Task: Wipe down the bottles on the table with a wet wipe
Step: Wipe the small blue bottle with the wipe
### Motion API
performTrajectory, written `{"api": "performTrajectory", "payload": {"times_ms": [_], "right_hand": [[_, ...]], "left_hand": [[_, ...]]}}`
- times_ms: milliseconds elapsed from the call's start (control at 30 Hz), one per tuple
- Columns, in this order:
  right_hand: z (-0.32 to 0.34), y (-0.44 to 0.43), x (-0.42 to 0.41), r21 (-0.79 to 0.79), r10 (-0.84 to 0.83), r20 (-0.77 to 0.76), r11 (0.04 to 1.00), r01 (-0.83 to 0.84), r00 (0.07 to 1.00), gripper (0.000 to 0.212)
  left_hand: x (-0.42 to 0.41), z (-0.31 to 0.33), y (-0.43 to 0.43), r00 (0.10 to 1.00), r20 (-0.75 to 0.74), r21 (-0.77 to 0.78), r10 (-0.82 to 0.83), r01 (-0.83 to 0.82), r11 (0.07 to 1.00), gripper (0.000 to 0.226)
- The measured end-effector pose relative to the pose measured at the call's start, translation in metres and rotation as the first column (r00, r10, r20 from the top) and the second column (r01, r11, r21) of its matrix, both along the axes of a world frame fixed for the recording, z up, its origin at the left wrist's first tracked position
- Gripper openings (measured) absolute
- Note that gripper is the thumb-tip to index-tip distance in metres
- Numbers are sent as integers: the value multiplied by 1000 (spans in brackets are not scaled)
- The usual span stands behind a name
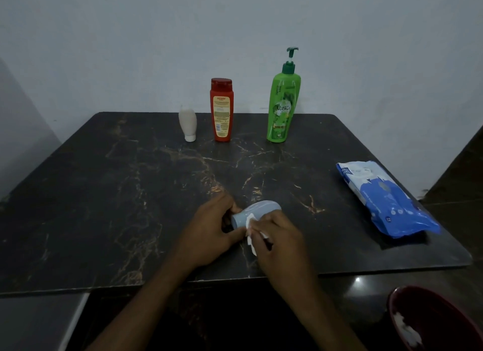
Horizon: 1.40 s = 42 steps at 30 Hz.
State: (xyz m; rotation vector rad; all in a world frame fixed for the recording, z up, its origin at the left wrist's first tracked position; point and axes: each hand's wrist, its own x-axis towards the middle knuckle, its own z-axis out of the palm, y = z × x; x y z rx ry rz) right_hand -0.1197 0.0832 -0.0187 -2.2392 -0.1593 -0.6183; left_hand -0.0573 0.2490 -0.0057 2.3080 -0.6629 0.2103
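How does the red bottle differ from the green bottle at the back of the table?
The green bottle is taller than the red bottle. The green bottle has a pump on top, while the red bottle has a flat red cap. The green bottle stands to the right of the red bottle. Both stand upright near the far edge of the table, and neither is being held.

I'm seeing a tube [187,124], flip-cap bottle [221,110] and pump bottle [283,107] standing left to right along the table's [104,193] far edge, the wipes pack [384,199] lying at right and a small bottle [258,210] near the front.
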Motion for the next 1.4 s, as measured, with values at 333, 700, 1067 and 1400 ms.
{"api": "performTrajectory", "payload": {"times_ms": [333,700,1067,1400], "right_hand": [[3,-60,36,-77,-162,-329,987,144,930,14],[0,-12,9,-8,-71,9,997,71,997,6],[-4,-51,33,-78,-157,-197,986,144,968,16],[1,-53,28,-33,-80,-27,996,79,996,10]], "left_hand": [[1,2,0,999,-44,15,7,-7,1000,30],[1,-2,1,1000,-4,2,-5,5,1000,32],[0,0,1,999,-39,12,-10,10,1000,29],[-2,1,0,999,-43,27,8,-7,1000,31]]}}
